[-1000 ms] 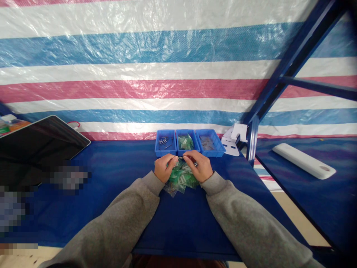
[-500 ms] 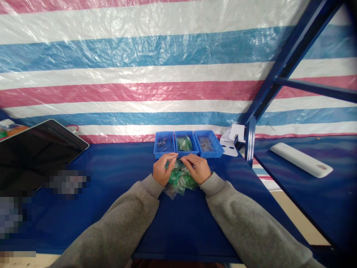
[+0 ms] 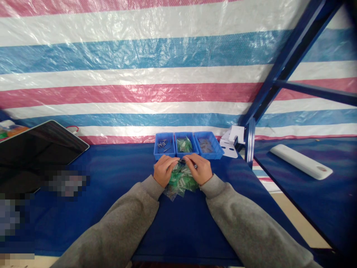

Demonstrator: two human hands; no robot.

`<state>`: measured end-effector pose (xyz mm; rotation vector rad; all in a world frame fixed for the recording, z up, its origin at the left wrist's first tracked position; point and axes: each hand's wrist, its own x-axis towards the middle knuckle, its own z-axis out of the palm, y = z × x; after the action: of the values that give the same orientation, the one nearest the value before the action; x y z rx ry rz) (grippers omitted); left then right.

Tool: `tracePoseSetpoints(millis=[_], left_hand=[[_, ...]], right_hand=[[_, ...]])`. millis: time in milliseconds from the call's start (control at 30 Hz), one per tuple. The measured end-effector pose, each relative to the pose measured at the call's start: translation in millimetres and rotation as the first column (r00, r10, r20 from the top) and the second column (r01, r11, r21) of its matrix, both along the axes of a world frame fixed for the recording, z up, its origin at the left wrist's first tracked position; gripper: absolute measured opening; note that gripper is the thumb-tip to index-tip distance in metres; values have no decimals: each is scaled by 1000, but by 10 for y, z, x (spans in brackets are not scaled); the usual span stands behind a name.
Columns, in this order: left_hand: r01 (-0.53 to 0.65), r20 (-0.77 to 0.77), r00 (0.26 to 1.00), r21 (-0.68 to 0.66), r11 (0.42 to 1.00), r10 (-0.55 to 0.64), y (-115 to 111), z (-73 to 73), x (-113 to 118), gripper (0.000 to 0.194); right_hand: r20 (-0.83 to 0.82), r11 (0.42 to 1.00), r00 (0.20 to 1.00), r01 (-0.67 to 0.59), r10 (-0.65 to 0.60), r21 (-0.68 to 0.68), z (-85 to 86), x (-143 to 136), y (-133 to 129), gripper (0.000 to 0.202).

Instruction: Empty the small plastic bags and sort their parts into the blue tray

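Between both hands [image 3: 163, 170] [image 3: 201, 169], a small item [image 3: 182, 160] looks indistinct.

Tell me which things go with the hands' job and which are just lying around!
Probably the job:
left hand and right hand, pinching a small thing, unclear what
green and clear packets beneath them
three blue trays, holding metal pieces, more packets and greyish pieces

Probably just lying about:
dark screen, far left
long white object, far right
white flat pieces beside the trays
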<state>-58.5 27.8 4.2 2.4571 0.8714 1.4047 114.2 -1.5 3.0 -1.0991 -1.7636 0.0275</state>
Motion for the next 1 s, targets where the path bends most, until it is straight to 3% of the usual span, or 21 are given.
tracePoseSetpoints(millis=[200, 467, 667, 867, 1000], left_hand=[[7, 27, 1000, -1, 1000, -7, 38, -1, -2, 20], [-36, 135, 990, -111, 993, 51, 5, -37, 14, 12], [19, 139, 990, -88, 996, -6, 5, 3, -1, 12], [-15, 173, 983, -227, 974, 55, 29, -4, -8, 15], [59, 277, 960, -298, 953, 27, 20, -11, 8, 15]], right_hand=[[-15, 1000, 1000, -19, 19, -13, -4, -5, -3, 18], [43, 993, 994, -98, 101, -63, -11, -19, -13, 18], [62, 996, 996, -56, 60, -70, 5, -20, -8, 24], [152, 991, 985, -66, 84, -117, -62, -27, 30, 32], [155, 990, 985, -58, 77, -127, -85, -22, 43, 30]])
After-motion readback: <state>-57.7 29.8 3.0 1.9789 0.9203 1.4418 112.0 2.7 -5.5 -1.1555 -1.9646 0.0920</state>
